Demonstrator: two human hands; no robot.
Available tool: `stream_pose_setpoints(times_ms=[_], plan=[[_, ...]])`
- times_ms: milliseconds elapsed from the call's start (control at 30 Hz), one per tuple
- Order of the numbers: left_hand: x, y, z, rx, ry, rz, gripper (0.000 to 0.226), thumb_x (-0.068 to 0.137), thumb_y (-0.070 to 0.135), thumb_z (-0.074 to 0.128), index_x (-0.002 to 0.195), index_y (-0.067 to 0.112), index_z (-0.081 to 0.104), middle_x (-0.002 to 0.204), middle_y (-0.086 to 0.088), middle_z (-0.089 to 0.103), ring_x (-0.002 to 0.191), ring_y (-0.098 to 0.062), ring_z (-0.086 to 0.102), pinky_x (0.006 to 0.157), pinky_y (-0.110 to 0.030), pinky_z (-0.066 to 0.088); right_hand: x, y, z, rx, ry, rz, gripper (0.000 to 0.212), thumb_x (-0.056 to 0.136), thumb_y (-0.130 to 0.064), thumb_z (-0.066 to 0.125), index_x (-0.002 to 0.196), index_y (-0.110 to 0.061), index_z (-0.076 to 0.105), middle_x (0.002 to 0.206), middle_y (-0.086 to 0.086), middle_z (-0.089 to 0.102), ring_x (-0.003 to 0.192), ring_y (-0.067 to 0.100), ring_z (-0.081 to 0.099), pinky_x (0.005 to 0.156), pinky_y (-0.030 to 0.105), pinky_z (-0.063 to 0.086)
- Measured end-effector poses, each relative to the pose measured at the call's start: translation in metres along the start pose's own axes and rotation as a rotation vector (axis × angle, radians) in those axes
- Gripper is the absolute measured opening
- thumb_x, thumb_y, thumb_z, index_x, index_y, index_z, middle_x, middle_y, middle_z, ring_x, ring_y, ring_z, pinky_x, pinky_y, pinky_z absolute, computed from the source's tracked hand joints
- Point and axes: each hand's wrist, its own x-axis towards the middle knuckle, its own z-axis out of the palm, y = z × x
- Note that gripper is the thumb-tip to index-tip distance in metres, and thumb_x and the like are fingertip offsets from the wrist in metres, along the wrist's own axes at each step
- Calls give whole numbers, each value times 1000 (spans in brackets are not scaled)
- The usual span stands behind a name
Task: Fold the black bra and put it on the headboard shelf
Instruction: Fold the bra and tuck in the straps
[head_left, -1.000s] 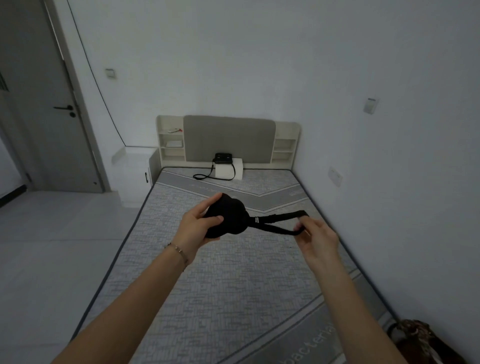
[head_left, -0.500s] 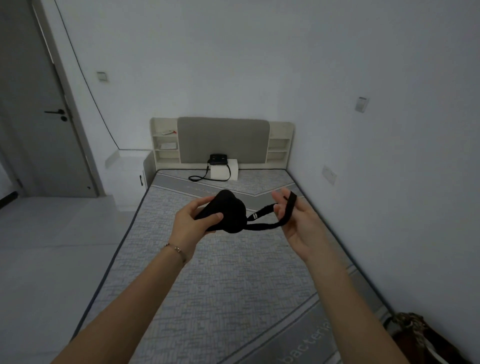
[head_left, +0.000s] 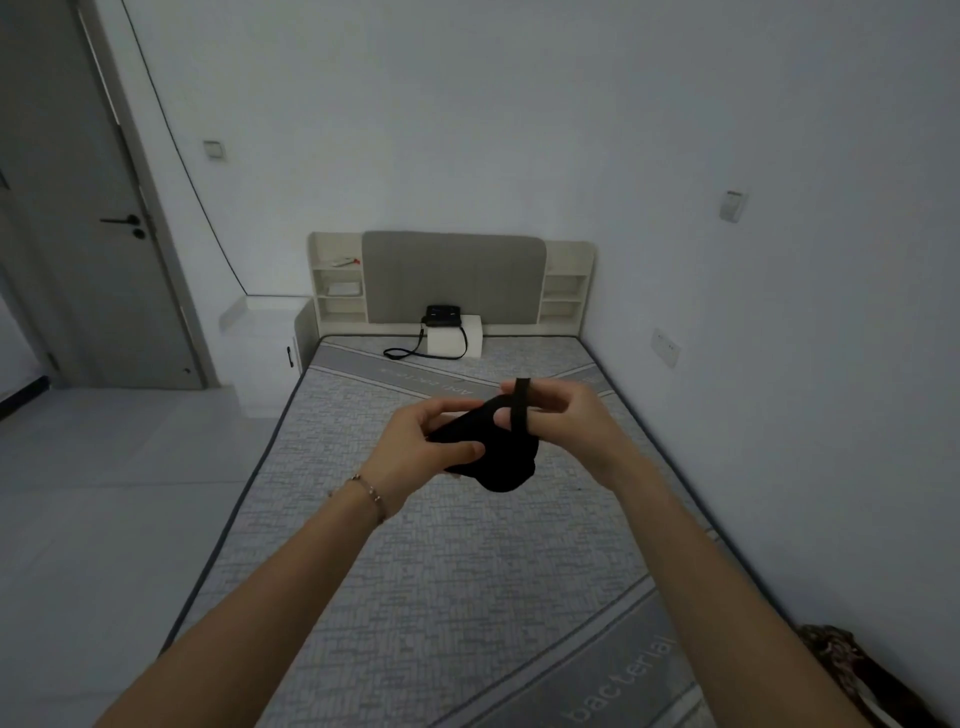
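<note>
A bare grey mattress (head_left: 415, 545) fills the middle of the frame, running up to the headboard (head_left: 453, 275) at upper centre, with open white shelves on both sides (the left shelves (head_left: 340, 288) hold a few small pale things, too small for us to name). A grey door (head_left: 67, 208) stands at the upper left. Against the headboard we see a white box (head_left: 470, 345) with a small black bag (head_left: 442, 316) on top, its strap trailing onto the mattress.

At centre frame, above the mattress, both hands meet on the black bra (head_left: 498, 452), bunched into a dark bundle. Our left hand (head_left: 415, 452) has its grip clamped on the bundle, thumb across the front. Our right hand (head_left: 566, 421) is closed on it too, with a black strap (head_left: 519, 402) looped over its fingers. A thin bracelet (head_left: 370, 491) circles the left wrist.
</note>
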Motion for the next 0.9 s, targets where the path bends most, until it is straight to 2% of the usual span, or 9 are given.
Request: stream_pose_setpoints(times_ms=[133, 233, 367, 467, 567, 667, 767, 833, 900], plan=[[-3, 5, 3, 32, -34, 10, 50, 78, -5, 77, 121, 19, 68, 106, -6, 79, 97, -22, 76, 82, -39, 63, 8, -4, -5, -168, -105, 18, 38, 68, -27, 85, 105, -24, 75, 104, -2, 77, 103, 17, 71, 91, 33, 55], [-5, 6, 8, 38, -67, 26, 52, 77, -5, 79, 122, 19, 67, 105, -6, 79, 98, -22, 76, 83, -37, 62, 13, -6, -7, -273, -159, 30, 33, 66, -19, 81, 97, -14, 72, 93, 2, 73, 92, 19, 69, 89, 40, 55], [-4, 6, 16, 38, -40, 35, 61, 74, -2, 82, 126, 23, 61, 108, -9, 75, 103, -27, 72, 85, -43, 62, 13, -12, -4, -214, -215, 137, 23, 64, -18, 66, 87, -16, 63, 85, 5, 63, 78, 19, 60, 68, 31, 49], [-3, 7, 22, -1, -45, 35, 71, 75, -3, 81, 133, 28, 55, 109, -10, 72, 104, -25, 71, 85, -44, 62, 12, -11, -3, -90, -232, 227, 15, 65, -17, 62, 80, -17, 59, 76, 3, 58, 69, 17, 57, 58, 27, 46], [-3, 9, 28, -12, -31, 74, 56, 81, -2, 75, 128, 26, 61, 112, -11, 70, 105, -25, 70, 78, -36, 63, 11, -3, -2, 60, -182, 251, 22, 71, -22, 65, 89, -10, 63, 83, 9, 65, 77, 23, 63, 64, 33, 52], [-1, 7, 33, -127, 131, 70, 44, 86, -2, 71, 124, 19, 66, 116, -12, 69, 104, -25, 71, 72, -31, 63, 3, 4, 3, 387, 94, 220, 24, 85, -30, 65, 100, -12, 66, 101, 10, 69, 86, 23, 67, 70, 33, 55], [3, 5, 33, -257, 265, 51, 43, 87, 0, 71, 125, 18, 65, 117, -13, 69, 105, -26, 71, 74, -31, 63, -14, 17, 4, 539, 265, 163, 30, 92, -33, 63, 120, -25, 57, 124, 3, 59, 111, 24, 60, 98, 40, 50], [5, 6, 36, -304, 299, 70, 42, 87, 0, 71, 125, 19, 65, 117, -12, 70, 106, -25, 71, 77, -33, 63, -29, 24, 5, 560, 242, 113, 41, 89, -32, 68, 127, -36, 53, 131, 3, 57, 119, 27, 57, 106, 47, 46], [5, 9, 42, -321, 310, 96, 42, 87, 0, 71, 124, 20, 66, 114, -12, 71, 105, -25, 71, 79, -34, 63, -41, 26, 8, 611, 139, 40, 45, 89, -24, 70, 129, -38, 54, 135, 8, 59, 122, 29, 61, 104, 49, 50]])
